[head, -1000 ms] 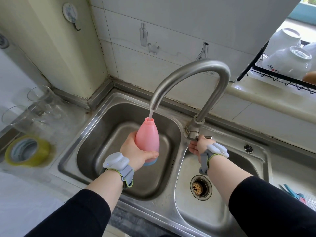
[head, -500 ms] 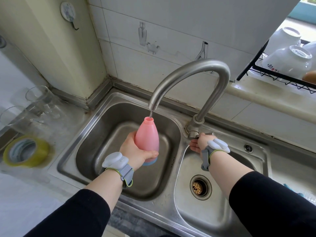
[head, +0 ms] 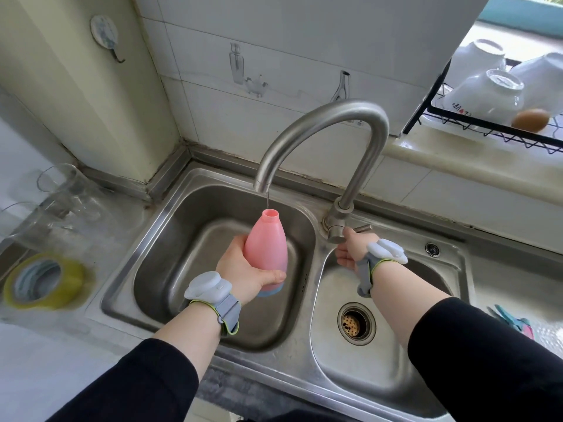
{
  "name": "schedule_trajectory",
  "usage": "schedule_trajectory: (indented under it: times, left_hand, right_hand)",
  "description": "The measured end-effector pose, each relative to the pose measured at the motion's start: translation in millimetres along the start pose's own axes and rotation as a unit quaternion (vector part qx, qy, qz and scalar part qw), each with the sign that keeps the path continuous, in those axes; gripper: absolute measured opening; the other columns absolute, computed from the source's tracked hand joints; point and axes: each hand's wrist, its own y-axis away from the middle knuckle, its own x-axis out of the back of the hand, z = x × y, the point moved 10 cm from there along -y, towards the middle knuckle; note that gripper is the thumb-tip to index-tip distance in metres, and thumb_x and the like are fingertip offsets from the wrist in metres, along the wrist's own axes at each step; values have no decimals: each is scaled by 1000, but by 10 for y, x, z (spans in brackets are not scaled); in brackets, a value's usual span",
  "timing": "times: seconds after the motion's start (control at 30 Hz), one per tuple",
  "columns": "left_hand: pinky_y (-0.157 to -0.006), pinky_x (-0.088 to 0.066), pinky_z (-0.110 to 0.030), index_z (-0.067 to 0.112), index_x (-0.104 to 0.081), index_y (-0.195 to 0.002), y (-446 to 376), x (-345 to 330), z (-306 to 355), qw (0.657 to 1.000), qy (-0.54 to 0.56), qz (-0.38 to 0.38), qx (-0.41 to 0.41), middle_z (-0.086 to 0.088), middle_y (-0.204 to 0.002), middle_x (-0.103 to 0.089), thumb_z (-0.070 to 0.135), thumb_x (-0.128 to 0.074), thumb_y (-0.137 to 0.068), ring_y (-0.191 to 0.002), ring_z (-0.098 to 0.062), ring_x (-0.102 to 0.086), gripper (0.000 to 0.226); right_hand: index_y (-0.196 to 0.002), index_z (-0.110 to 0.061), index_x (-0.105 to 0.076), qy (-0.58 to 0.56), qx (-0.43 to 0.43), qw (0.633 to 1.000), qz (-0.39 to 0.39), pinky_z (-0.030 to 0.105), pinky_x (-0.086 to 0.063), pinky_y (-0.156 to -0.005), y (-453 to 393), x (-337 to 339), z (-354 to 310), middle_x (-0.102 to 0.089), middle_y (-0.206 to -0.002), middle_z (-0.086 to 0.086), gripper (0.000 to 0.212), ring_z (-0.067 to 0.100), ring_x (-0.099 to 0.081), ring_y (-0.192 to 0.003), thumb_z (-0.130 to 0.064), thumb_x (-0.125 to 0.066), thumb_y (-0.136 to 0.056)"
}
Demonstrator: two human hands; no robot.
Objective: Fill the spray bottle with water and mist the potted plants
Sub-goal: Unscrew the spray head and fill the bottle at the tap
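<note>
My left hand (head: 243,269) grips a pink spray bottle (head: 265,254) with a blue base and no cap. It holds the bottle upright over the left basin (head: 170,257), with the open neck just below the spout of the curved steel tap (head: 323,123). Only a thin thread of water falls from the spout to the neck. My right hand (head: 350,249) is at the tap's base, thumb and fingers around the short lever handle (head: 362,228). No spray head and no potted plants are in view.
The right basin (head: 341,357) has an open drain. Clear glass jugs (head: 58,205) and a roll of yellow tape (head: 42,280) sit on the left counter. A black wire rack (head: 487,129) at upper right holds white bowls and an egg.
The water stream has thinned from a full flow to a trickle. My right hand shifted slightly at the lever. The bottle stays under the spout, a little lower.
</note>
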Motion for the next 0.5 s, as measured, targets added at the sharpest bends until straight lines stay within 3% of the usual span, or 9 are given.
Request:
schedule_trajectory:
  times: [0.07, 0.17, 0.27, 0.33, 0.4, 0.5]
  left_hand:
    - [-82, -53, -38, 34, -46, -113, 39, -42, 35, 1000, -7, -12, -7, 10, -103, -60, 25, -90, -53, -93, -19, -59, 74]
    - [-85, -53, -40, 31, -48, -118, 120, -162, 108, 999, -22, -41, -27, 9, -105, -61, 26, -90, -52, -95, -20, -60, 78]
    - [-82, -50, -34, 29, -50, -120, 208, -287, 191, 996, -25, -66, -47, 9, -103, -61, 25, -90, -53, -93, -19, -59, 79]
    - [-78, -45, -28, 29, -50, -119, 271, -393, 243, 994, -27, -87, -59, 9, -101, -60, 24, -89, -54, -92, -18, -58, 77]
    - [-77, -42, -26, 30, -50, -119, 316, -489, 279, 992, -29, -104, -69, 9, -102, -60, 22, -89, -54, -92, -18, -58, 76]
    - [-80, -45, -28, 30, -49, -122, 409, -705, 341, 986, -42, -136, -86, 8, -105, -61, 23, -89, -54, -96, -19, -58, 80]
  right_hand:
    - [-80, -8, -51, -7, 9, 1000, -18, 31, -50, -56, 43, 14, 64, -54, -66, 9, 25, 21, -54, -51, -29, -49, -93]
    - [-73, -12, -52, -19, 52, 998, 11, 37, -54, -73, 227, 155, 139, -59, -69, 8, 24, 21, -60, -62, -24, -52, -93]
    - [-70, -14, -50, -76, 53, 996, 5, 30, -50, -61, 346, 278, 295, -56, -61, 4, 23, 17, -56, -55, -20, -53, -92]
    - [-58, -15, -45, -152, 14, 984, -97, 22, -38, -47, 343, 228, 486, -43, -47, 1, 28, 15, -44, -41, -17, -65, -78]
    - [-48, -11, -48, -225, 43, 952, -201, 22, -36, -44, 353, 173, 492, -34, -47, 1, 28, 15, -39, -41, -15, -73, -60]
    - [-41, -19, -37, -263, 46, 946, -183, 17, -35, -43, 186, 497, 728, -24, -48, -1, 32, 14, -38, -38, -17, -63, -60]
